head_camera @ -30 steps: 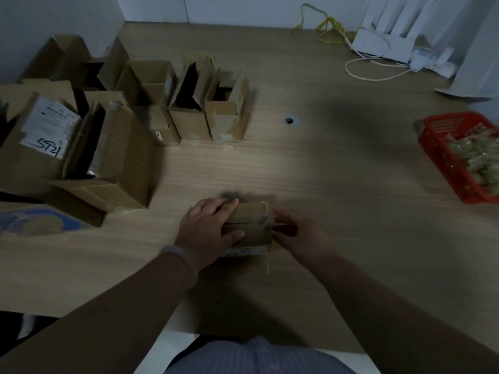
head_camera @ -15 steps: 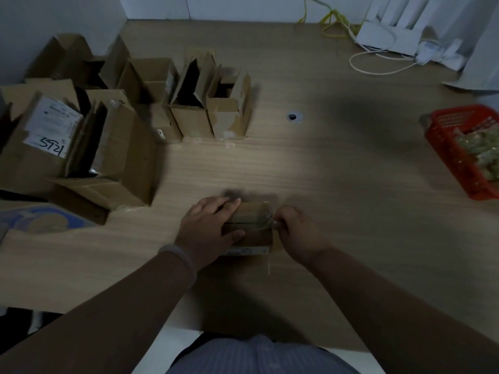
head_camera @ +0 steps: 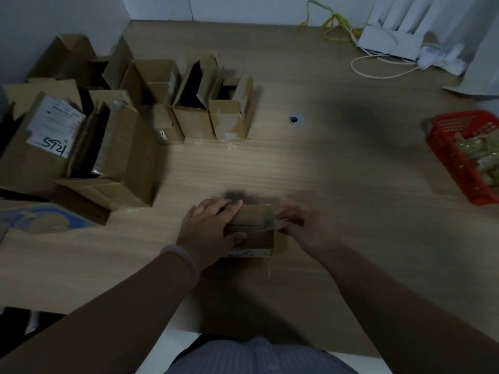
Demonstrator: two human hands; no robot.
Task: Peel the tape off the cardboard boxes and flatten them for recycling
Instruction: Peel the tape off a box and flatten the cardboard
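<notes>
pinning the small box (head_camera: 253, 238) at lower centre of the frame, the left hand (head_camera: 213, 228) is clamping it, fingers over the top, thumb on the near face. the right hand (head_camera: 302, 229) is pinching the tape (head_camera: 266, 225) at the box's right edge (blurred, so that is a judgement). pulling low along the seam should be bringing the strip off whole. bare tabletop (head_camera: 337, 184) is lying open rightward, short of the red basket (head_camera: 448, 157); opened boxes (head_camera: 121, 157) are crowding the upper left.
</notes>
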